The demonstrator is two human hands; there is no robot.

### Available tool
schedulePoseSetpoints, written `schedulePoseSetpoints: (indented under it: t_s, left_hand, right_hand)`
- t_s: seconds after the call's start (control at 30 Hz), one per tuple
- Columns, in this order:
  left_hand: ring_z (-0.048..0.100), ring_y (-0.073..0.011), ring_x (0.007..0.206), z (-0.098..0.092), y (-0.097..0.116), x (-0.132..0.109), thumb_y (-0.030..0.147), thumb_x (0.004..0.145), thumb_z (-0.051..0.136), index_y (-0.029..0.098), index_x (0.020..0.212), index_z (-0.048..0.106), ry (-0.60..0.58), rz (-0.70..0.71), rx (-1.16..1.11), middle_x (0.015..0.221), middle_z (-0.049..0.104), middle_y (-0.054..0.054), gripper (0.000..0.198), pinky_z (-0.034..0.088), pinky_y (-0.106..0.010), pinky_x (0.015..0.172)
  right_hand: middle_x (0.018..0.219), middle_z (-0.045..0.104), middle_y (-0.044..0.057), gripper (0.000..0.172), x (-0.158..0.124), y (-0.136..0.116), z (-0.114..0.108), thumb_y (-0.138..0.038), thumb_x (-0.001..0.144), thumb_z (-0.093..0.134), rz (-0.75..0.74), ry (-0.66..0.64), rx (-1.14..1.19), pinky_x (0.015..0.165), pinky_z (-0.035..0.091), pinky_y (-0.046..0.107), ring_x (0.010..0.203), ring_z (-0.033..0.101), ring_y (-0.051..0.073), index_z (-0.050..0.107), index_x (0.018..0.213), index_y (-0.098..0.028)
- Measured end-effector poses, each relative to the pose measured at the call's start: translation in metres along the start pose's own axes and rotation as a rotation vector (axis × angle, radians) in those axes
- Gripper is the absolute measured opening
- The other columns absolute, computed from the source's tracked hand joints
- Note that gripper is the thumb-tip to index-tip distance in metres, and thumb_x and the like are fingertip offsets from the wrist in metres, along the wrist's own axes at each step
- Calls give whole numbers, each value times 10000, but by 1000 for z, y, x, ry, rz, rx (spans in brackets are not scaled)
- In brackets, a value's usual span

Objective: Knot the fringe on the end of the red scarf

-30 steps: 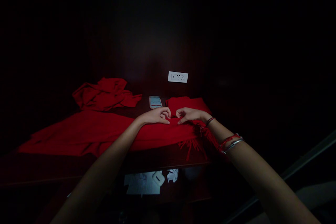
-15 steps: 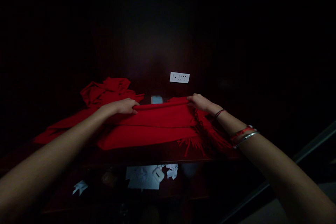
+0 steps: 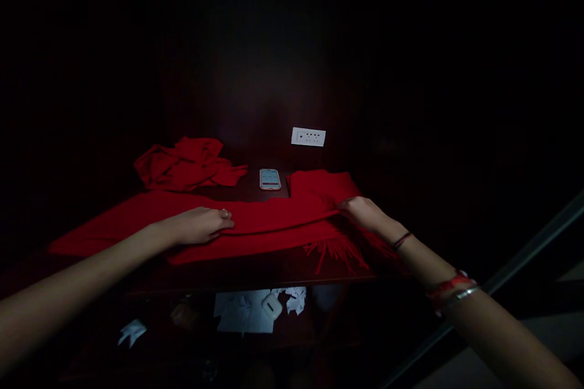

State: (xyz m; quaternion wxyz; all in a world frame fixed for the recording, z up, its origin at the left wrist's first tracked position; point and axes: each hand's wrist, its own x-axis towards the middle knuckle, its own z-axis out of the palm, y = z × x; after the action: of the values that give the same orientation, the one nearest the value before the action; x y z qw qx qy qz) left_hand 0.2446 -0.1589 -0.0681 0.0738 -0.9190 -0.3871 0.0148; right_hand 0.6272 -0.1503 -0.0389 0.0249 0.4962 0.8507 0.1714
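Observation:
A red fringed shawl (image 3: 274,214) lies in folded layers along the dark shelf, its tassels hanging at the right end. My left hand (image 3: 203,225), with a ring on one finger, is closed on the folded edge left of the middle. At the fringed end, my right hand (image 3: 362,211) pinches the same edge; its fingertips are partly in shadow. Behind my right hand sits another folded red cloth (image 3: 322,182); whether it is part of the shawl I cannot tell.
A crumpled red cloth (image 3: 187,164) lies at the back left. Near the wall is a lit phone (image 3: 270,179), with a white socket panel (image 3: 308,137) above. On the lower shelf are a paper sheet (image 3: 237,316), a white earbud case (image 3: 272,307) and crumpled paper (image 3: 296,299).
Both hands have drawn the upper fold of the shawl down toward me. The phone behind it now shows in full, and the right hand has shifted slightly right.

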Motion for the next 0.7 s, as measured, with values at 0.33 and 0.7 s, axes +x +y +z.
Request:
schedulePoseSetpoints:
  t_s: [0.33, 0.7]
  left_hand:
    - [442, -152, 904, -47, -32, 6, 156, 726, 417, 150, 936, 552, 153, -88, -7, 971, 510, -44, 250, 323, -262, 837]
    - [512, -161, 650, 16, -13, -17, 100, 511, 415, 230, 762, 574, -32, 27, -314, 723, 578, -15, 324, 371, -260, 580]
  right_hand:
    - [884, 589, 72, 229, -9, -2, -3, -223, 831, 347, 93, 85, 43, 648, 362, 209, 789, 547, 145, 555, 915, -179]
    - [854, 615, 66, 197, -23, -15, 24, -185, 783, 413, -74, -122, 47, 617, 388, 216, 792, 568, 161, 600, 844, -189]
